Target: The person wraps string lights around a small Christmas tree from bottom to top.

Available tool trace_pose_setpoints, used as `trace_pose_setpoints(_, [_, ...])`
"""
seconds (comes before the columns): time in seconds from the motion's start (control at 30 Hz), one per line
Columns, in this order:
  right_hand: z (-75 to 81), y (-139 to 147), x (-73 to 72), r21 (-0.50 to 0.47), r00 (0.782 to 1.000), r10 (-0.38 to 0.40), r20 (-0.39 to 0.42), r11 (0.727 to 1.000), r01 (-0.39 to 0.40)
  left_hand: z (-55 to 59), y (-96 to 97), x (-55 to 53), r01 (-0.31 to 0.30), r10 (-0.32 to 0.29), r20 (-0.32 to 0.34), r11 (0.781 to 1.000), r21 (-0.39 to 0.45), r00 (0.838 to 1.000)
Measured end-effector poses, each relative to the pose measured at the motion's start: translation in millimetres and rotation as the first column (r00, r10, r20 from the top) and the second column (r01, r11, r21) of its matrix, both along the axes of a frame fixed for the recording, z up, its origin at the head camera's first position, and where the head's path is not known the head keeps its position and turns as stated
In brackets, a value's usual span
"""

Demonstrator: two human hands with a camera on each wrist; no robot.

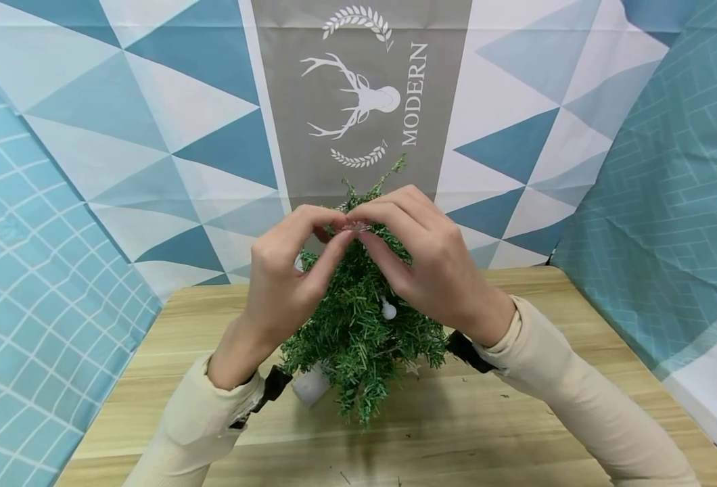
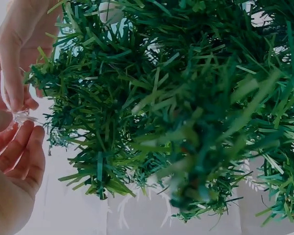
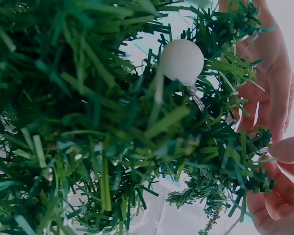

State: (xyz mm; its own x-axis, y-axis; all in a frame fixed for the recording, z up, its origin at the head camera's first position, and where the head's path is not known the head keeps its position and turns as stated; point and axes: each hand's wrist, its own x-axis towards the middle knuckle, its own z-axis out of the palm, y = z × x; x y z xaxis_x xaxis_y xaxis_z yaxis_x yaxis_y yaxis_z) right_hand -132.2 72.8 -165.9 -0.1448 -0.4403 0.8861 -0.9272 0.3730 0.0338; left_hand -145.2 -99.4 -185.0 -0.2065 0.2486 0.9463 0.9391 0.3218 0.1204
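Note:
An artificial Christmas tree (image 1: 358, 331) stands on the table before me. Above its upper branches my left hand (image 1: 285, 270) and right hand (image 1: 431, 257) meet at the fingertips. Between them they pinch a small clear, glittery piece (image 1: 357, 226), largely covered by the fingers. In the left wrist view this clear piece (image 2: 22, 117) looks like crinkled plastic beside a branch tip; its exact kind I cannot tell. A white ball ornament (image 3: 182, 59) hangs from a branch by a clear, wiry stem, below my right hand.
A white cylindrical object (image 1: 312, 385) shows under the tree's lower left branches. A pale star (image 1: 412, 368) lies at the lower right. Small dark bits are scattered over the wooden table (image 1: 486, 433). Patterned cloth (image 1: 212, 135) hangs behind and at both sides.

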Motion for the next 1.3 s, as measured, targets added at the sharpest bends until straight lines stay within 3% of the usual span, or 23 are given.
trace_pose_setpoints(0.2, [7.7, 1.2, 5.0, -0.023, 1.000, 0.007, 0.014, 1.000, -0.007, 4.8, 0.8, -0.4, 0.048, -0.049, 0.038, 0.998, 0.033, 0.998])
trace_pose_setpoints(0.37, [19.8, 0.0, 14.7, -0.055, 0.995, 0.081, 0.051, 0.995, -0.078, 20.1, 0.2, 4.1, 0.007, -0.009, 0.037, 0.997, 0.071, 0.999])
trace_pose_setpoints(0.47, [24.5, -1.9, 15.7, -0.063, 0.993, 0.106, 0.054, 0.993, -0.102, 25.5, -1.3, 3.7, 0.000, -0.004, 0.077, 0.999, 0.041, 0.997])
trace_pose_setpoints(0.63, [24.8, -0.4, 1.0, -0.049, 0.998, 0.067, 0.013, 0.997, -0.066, 18.0, -0.6, -2.9, 0.017, 0.007, 0.229, 0.995, -0.101, 0.973])
trace_pose_setpoints(0.77, [23.6, 2.8, -18.4, -0.029, 0.998, 0.031, 0.055, 0.999, -0.030, 10.8, -1.3, -5.3, 0.010, 0.022, 0.293, 0.994, -0.109, 0.956])
trace_pose_setpoints(0.87, [24.8, 3.4, -27.7, -0.028, 0.979, 0.022, 0.200, 0.999, -0.017, 9.5, -1.5, -2.8, 0.015, 0.014, 0.305, 0.995, -0.095, 0.952])
trace_pose_setpoints(0.97, [24.0, 3.5, -36.4, -0.019, 0.937, -0.023, 0.348, 0.999, 0.032, 5.9, -2.1, -4.4, 0.008, 0.021, 0.306, 0.995, -0.095, 0.952])
trace_pose_setpoints(1.2, [26.0, 0.9, -50.8, 0.053, 0.896, -0.187, 0.402, 0.982, 0.182, -8.6, -8.0, -19.3, 0.001, 0.025, 0.303, 0.997, -0.083, 0.953])
trace_pose_setpoints(1.3, [30.0, -0.6, -52.4, 0.094, 0.867, -0.247, 0.432, 0.969, 0.229, -10.9, -9.6, -20.9, 0.002, 0.024, 0.299, 0.996, -0.086, 0.954])
